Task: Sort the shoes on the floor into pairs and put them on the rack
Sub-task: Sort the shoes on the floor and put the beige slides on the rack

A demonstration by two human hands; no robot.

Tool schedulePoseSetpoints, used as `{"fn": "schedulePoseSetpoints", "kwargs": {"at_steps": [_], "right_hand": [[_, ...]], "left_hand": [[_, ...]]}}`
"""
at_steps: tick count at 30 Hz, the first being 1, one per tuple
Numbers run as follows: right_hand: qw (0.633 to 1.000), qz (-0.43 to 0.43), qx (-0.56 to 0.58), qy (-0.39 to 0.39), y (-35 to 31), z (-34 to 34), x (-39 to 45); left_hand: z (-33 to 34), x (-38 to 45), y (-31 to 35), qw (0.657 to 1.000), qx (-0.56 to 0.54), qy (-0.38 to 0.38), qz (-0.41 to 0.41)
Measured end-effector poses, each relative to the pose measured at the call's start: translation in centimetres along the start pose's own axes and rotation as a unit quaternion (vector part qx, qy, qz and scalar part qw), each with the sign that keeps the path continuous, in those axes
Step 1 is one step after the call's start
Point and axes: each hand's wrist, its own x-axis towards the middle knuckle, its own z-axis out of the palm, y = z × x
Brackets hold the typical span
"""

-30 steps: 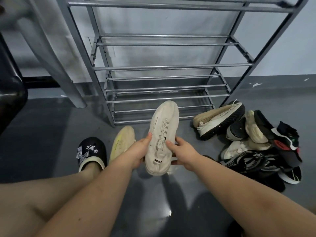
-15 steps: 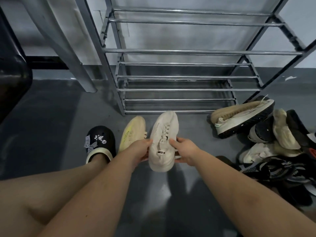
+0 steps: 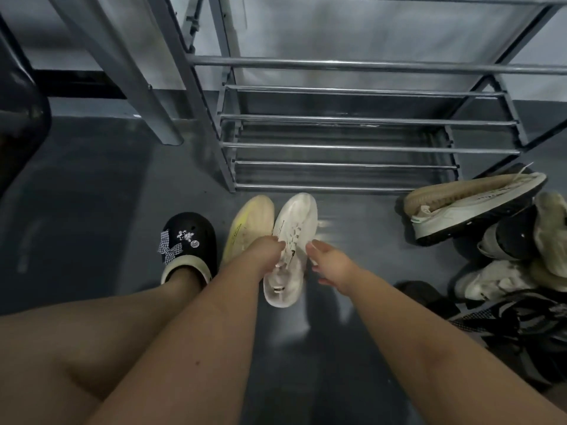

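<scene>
Cream-white, the sneaker (image 3: 291, 250) lies on the grey floor (image 3: 107, 210) with its long axis running from the person toward the rack (image 3: 368, 147), toe nearest the bottom rail and side against the yellowish shoe (image 3: 249, 223). Left hand (image 3: 266, 253) pinches its laces and is the nearer one; right hand (image 3: 329, 262) hovers just beside it, fingers loose and holding nothing. Rack shelves are bare rails (the rest of the shoes sit heaped well off to the right (image 3: 503, 240)), so the floor ahead looks open enough to lift both forward.
</scene>
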Motion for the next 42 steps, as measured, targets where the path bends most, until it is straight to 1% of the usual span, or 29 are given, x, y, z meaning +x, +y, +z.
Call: {"fn": "schedulePoseSetpoints", "kwargs": {"at_steps": [1,3,4,5,7,8,9,13,16,21,25,27,30,34,36,38,40,42], "right_hand": [[1.000,-0.018,-0.006,0.008,0.0,-0.2,-0.2],[0.997,-0.050,-0.053,0.024,0.2,-1.1,-0.5],[0.993,-0.058,-0.099,0.029,0.4,-1.6,-0.8],[0.983,-0.063,-0.168,0.032,0.7,-2.3,-1.0],[0.941,-0.068,-0.328,0.037,1.9,-3.9,-1.5],[0.918,-0.070,-0.387,0.042,2.5,-4.8,-1.6],[0.904,-0.066,-0.420,0.046,3.1,-5.7,-1.9],[0.883,-0.036,-0.460,0.083,5.6,-9.8,-3.4],[0.878,-0.017,-0.463,0.116,7.9,-13.0,-4.8],[0.865,0.031,-0.484,0.134,12.3,-17.6,-6.7],[0.839,0.053,-0.520,0.151,15.5,-19.9,-7.7],[0.829,0.055,-0.533,0.159,16.3,-20.7,-8.0],[0.824,0.049,-0.540,0.165,16.8,-21.5,-8.0],[0.825,0.042,-0.537,0.171,17.0,-22.5,-7.8],[0.820,0.036,-0.545,0.171,17.1,-23.0,-7.7],[0.811,0.025,-0.560,0.168,17.1,-23.4,-7.6],[0.802,0.015,-0.573,0.166,16.9,-23.8,-7.4],[0.796,0.010,-0.583,0.161,16.7,-24.1,-7.4]], "left_hand": [[0.6,0.0,0.4,0.999,0.053,0.004,0.011],[2.1,0.0,1.1,0.991,0.132,0.006,0.035],[2.9,-0.1,1.3,0.983,0.173,0.007,0.054],[3.5,-0.3,1.5,0.972,0.220,0.012,0.077],[4.9,-0.9,2.0,0.944,0.305,0.028,0.126],[5.6,-1.2,2.3,0.928,0.340,0.032,0.151],[6.3,-1.3,2.6,0.911,0.371,0.034,0.178],[9.4,-1.9,3.7,0.843,0.470,0.019,0.260],[11.9,-2.4,4.3,0.811,0.516,-0.017,0.274],[15.6,-2.9,4.5,0.801,0.533,-0.087,0.258],[17.8,-2.4,4.4,0.812,0.519,-0.135,0.229],[18.9,-2.1,4.4,0.819,0.506,-0.147,0.226],[20.7,-1.8,4.9,0.832,0.479,-0.161,0.230],[23.6,-1.3,5.3,0.840,0.456,-0.179,0.234],[25.2,-1.0,5.3,0.834,0.458,-0.189,0.241],[26.5,-0.7,5.1,0.822,0.471,-0.202,0.247],[27.5,-0.3,4.8,0.810,0.494,-0.205,0.239],[27.9,-0.1,4.6,0.810,0.504,-0.198,0.225]]}}
